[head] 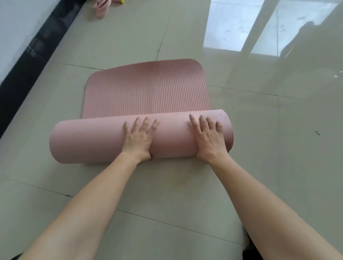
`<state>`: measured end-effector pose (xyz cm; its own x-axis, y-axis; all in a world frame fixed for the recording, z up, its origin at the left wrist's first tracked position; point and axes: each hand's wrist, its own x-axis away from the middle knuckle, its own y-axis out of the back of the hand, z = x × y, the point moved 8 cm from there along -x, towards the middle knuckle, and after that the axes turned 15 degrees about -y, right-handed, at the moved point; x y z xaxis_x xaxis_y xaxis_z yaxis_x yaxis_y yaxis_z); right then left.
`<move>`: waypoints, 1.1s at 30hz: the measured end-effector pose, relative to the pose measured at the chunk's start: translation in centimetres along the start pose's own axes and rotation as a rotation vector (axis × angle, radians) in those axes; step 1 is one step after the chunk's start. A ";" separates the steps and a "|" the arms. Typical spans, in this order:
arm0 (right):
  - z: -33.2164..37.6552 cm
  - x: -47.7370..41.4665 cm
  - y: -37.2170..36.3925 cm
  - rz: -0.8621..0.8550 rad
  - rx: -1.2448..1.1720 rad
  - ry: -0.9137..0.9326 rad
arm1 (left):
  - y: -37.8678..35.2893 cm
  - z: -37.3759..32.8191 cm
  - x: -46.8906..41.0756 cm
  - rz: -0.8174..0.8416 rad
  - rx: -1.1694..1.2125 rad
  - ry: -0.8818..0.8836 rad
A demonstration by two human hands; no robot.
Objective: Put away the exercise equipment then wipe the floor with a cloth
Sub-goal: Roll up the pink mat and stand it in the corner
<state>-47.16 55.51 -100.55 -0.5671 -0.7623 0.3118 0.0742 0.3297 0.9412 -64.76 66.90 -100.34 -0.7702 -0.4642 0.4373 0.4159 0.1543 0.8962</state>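
Head view, looking down at a grey tiled floor (167,185). At the centre I see a pink exercise mat (146,89), partly rolled: the rolled part (89,141) lies crosswise near me, and the flat ribbed part stretches away toward 12 o'clock, its far corners rounded. My left hand (139,139) rests palm down on the middle of the roll, fingers (146,121) spread and flat, the thumb tucked under the near edge. My right hand (209,137) lies on the roll toward its 3 o'clock end, fingers likewise spread and pressing flat, not wrapped around anything. Both bare forearms reach in from 6 o'clock. At 11 o'clock, well apart from the mat, a pink strap-like item (101,7) lies on the floor beside something yellow (121,1), cut off by the picture's edge. A dark skirting board (37,52) runs along the wall from 9 to 11 o'clock. Bright window reflections shine on the tiles at 1 o'clock.
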 end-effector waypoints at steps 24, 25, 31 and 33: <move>0.4 0.3 0.0 0.116 -0.020 0.111 | -0.9 -4.5 4.2 0.067 -0.070 -0.026; 0.5 0.1 0.7 0.099 -0.021 0.120 | -0.9 -4.2 3.8 0.055 -0.054 0.026; -0.2 -0.6 4.6 0.203 -0.041 0.129 | 1.9 -1.1 1.3 -0.039 0.150 -0.122; -0.1 0.6 4.4 0.234 -0.051 0.123 | 1.8 -0.8 1.1 0.069 0.232 -0.204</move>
<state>-47.08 56.39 -96.22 -0.4256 -0.7319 0.5322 0.2349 0.4786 0.8460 -64.49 66.00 -98.36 -0.8350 -0.2651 0.4822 0.3670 0.3847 0.8469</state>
